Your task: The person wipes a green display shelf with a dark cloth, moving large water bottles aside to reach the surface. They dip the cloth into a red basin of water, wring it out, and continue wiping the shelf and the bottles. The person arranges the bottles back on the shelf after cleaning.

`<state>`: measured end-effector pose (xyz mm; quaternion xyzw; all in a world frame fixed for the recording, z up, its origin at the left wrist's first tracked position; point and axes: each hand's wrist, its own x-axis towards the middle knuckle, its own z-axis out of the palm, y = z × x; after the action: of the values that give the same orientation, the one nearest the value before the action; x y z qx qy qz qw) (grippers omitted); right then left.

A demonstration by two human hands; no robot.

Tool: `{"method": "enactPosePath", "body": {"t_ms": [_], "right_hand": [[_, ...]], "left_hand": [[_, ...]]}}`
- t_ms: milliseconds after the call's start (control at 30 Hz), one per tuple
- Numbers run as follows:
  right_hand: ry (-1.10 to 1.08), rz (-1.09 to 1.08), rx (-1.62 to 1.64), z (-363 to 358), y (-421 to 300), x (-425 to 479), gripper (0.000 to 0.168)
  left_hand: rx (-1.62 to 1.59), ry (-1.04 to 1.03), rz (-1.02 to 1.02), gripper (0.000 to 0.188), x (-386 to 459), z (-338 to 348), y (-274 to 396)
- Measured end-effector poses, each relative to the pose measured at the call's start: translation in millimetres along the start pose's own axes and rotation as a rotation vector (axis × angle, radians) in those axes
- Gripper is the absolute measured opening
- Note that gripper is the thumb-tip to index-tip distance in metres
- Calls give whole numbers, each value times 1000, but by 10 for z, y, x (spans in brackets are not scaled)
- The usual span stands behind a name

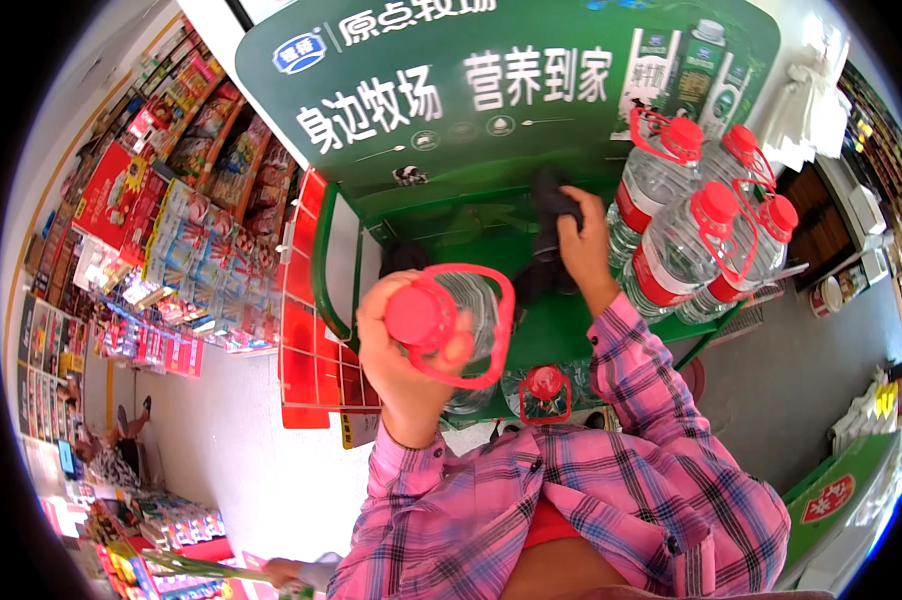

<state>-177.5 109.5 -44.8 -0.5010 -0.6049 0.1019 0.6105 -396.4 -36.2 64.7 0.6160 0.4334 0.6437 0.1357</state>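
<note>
My left hand (410, 379) grips a large clear plastic water bottle (481, 311) near its neck, just below the red screw cap. The bottle's red carrying handle (507, 330) loops out to the right. In my right hand (587, 244) is a dark cloth (552, 217), which hangs down to the green display shelf (488, 255). More dark material (404, 256) shows partly behind the left hand; what it is I cannot tell. To the right of my right hand, several similar water bottles (665, 262) with red caps and red labels stand upright on the shelf.
A green printed back panel (458, 142) rises behind the shelf. Below it stands another red-capped bottle (545, 384). A wire rack (320, 367) adjoins the left side. Packaged goods (211, 240) hang farther left. At lower left, another person's hand (282, 571) appears beside long green stalks (203, 566).
</note>
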Motion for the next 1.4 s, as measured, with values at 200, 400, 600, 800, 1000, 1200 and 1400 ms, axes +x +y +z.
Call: {"method": "enactPosePath", "body": {"t_ms": [200,400,600,800,1000,1200,1400], "right_hand": [[-127,-216,-311,266,58,103,42],[-469,-406,-306,916,-469,151,40],[-730,-438,3,1344,-407,240,42],[-419,550,622,428,-89,48,38],[-329,146,-812,127,234,-582,47],[-433,239,-817,-32,216,-464,55],[-506,327,-940,269,176,-408,55]], "left_hand": [[-15,-80,145,57,-113,-62,25],[22,-101,162,57,-180,-159,5],[-28,-103,168,60,-156,-130,26],[-18,-72,91,63,-179,-234,-65],[-18,-92,110,66,-186,-206,-70],[54,-77,127,67,-147,-206,-57],[24,-35,58,67,-133,-205,-57]]}}
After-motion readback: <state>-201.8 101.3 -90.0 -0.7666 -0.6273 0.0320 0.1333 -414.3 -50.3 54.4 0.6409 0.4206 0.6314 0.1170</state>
